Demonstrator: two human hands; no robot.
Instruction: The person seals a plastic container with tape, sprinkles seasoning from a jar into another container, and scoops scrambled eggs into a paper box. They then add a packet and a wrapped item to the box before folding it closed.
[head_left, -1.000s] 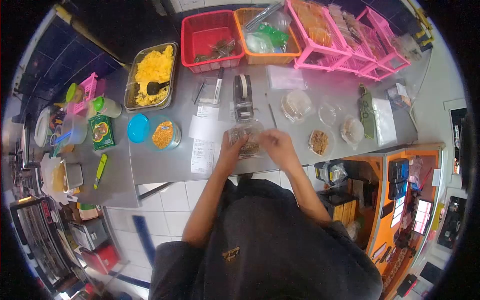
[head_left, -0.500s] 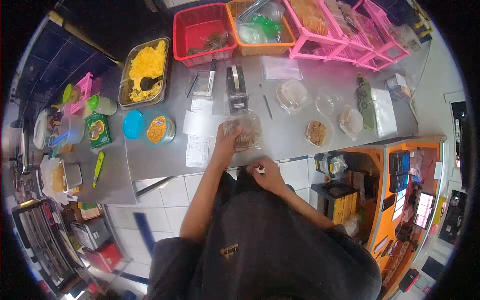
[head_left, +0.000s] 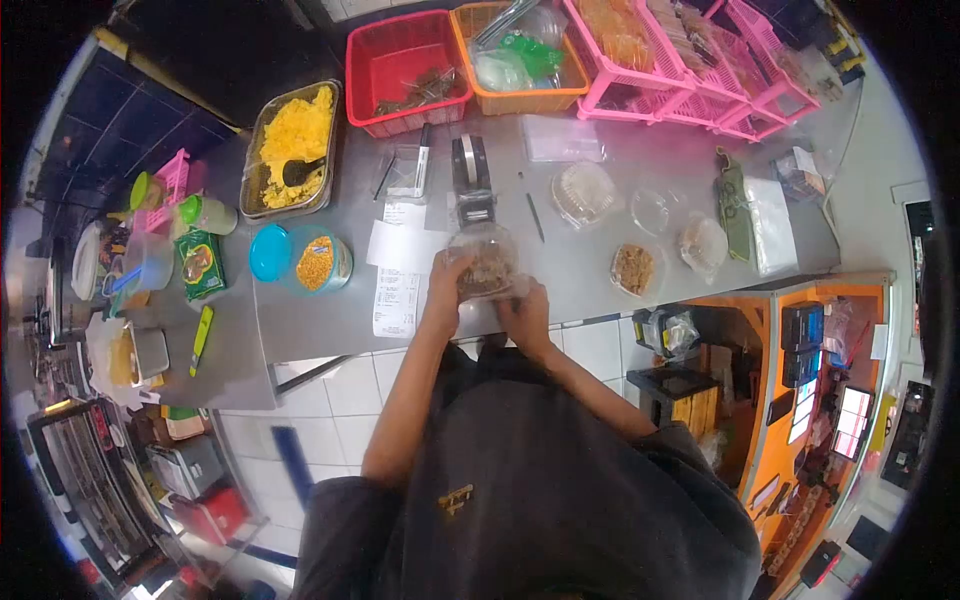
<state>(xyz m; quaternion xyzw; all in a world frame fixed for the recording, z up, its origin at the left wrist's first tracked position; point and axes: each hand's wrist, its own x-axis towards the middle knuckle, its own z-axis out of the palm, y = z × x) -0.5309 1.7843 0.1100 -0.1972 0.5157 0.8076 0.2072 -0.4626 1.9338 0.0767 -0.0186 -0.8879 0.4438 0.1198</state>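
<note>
A clear plastic food container (head_left: 487,262) with brown food inside is at the front edge of the metal table. My left hand (head_left: 445,290) grips its left side, the thumb lying over the lid. At its lower right corner, my right hand (head_left: 526,312) has its fingers closed on the edge. Just behind the container stands a tape dispenser (head_left: 473,185). Printed receipts (head_left: 396,300) lie to the left of my left hand. Further right are an open container of brown food (head_left: 633,268) and a closed clear container (head_left: 584,194).
A tray of yellow food (head_left: 247,180) with a dark spoon stands at the back left, near a blue-lidded tub (head_left: 340,262). Red (head_left: 408,45), orange (head_left: 535,100) and pink baskets (head_left: 660,100) line the back. A green knife (head_left: 201,340) lies at left.
My right hand has risen from below the table edge to the container's lower right corner. My left hand stays on the container, which now tilts slightly.
</note>
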